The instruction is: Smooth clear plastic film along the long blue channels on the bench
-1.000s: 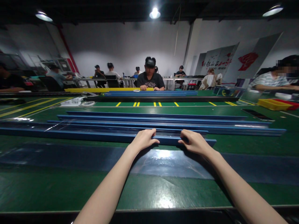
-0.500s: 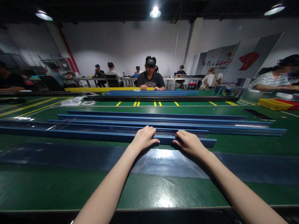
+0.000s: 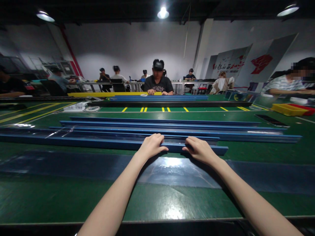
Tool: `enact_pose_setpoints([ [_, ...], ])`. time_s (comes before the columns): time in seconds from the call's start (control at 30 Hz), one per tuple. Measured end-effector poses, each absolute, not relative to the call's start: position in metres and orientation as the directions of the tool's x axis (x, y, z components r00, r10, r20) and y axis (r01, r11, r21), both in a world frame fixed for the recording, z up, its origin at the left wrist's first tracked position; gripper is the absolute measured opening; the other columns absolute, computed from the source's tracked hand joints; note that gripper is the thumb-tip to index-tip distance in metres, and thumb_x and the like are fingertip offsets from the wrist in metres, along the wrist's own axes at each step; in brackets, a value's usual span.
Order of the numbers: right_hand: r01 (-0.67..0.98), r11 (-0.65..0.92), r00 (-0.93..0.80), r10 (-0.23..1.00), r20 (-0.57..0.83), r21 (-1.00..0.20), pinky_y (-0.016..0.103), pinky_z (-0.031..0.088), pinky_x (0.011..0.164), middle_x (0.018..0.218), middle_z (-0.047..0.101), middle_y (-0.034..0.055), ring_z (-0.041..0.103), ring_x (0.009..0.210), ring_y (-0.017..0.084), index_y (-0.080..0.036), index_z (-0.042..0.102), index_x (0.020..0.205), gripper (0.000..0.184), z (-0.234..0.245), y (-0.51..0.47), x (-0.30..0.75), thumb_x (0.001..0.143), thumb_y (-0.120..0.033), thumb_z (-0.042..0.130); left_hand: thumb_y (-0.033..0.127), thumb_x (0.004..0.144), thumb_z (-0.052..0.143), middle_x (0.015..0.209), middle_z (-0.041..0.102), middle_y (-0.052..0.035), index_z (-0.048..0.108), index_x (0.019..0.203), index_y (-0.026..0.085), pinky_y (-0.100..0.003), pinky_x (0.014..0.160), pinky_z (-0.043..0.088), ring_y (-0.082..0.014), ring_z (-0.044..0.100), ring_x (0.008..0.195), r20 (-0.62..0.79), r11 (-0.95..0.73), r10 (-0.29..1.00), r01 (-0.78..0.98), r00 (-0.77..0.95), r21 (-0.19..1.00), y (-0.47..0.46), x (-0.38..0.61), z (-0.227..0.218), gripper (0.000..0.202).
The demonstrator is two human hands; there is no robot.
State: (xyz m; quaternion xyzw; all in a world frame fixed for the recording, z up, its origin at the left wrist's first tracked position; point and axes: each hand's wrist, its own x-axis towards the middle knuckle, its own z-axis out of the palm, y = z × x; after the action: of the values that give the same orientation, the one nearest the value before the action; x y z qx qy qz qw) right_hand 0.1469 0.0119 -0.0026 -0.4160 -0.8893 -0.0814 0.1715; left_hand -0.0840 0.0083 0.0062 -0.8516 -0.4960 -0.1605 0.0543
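A long blue channel-shaped profile [image 3: 98, 142] lies across the green table, nearest of several like it. My left hand [image 3: 153, 145] grips its near wall, fingers bent over the top edge and thumb along the front face. A short way to the right, my right hand [image 3: 198, 148] grips the same wall, its thumb pointing toward the left one. The fingertips of both hands are hidden inside the channel. Behind it lie more blue profiles [image 3: 265, 136], parallel to it. Closer to me, a clear plastic strip [image 3: 177, 173] is stretched flat on the table under my forearms.
A phone [image 3: 272, 120] lies at the right, near a yellow tray [image 3: 283, 109]. Farther back are a black profile [image 3: 172, 104] and a coil of pale cord [image 3: 92, 108]. A co-worker [image 3: 158, 82] sits opposite, hands on a yellow profile [image 3: 110, 94].
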Motion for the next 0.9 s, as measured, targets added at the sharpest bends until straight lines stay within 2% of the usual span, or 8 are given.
enact_pose_setpoints([
  [0.9,0.759,0.651,-0.595,0.702,0.391,-0.014,0.023,0.032,0.057,0.076,0.055,0.0038,0.05,0.069,0.015,-0.019,0.048,0.074,0.018,-0.0035,0.0131,0.1483,0.083,-0.033,0.042,0.046,0.071,0.059,0.078,0.055,0.0011,0.047,0.074,0.019,-0.022,0.057,0.035,-0.0145,0.052,0.073,0.331,-0.502,0.825,0.863,0.458,0.056,0.0109,-0.0841,0.0036,0.029],
])
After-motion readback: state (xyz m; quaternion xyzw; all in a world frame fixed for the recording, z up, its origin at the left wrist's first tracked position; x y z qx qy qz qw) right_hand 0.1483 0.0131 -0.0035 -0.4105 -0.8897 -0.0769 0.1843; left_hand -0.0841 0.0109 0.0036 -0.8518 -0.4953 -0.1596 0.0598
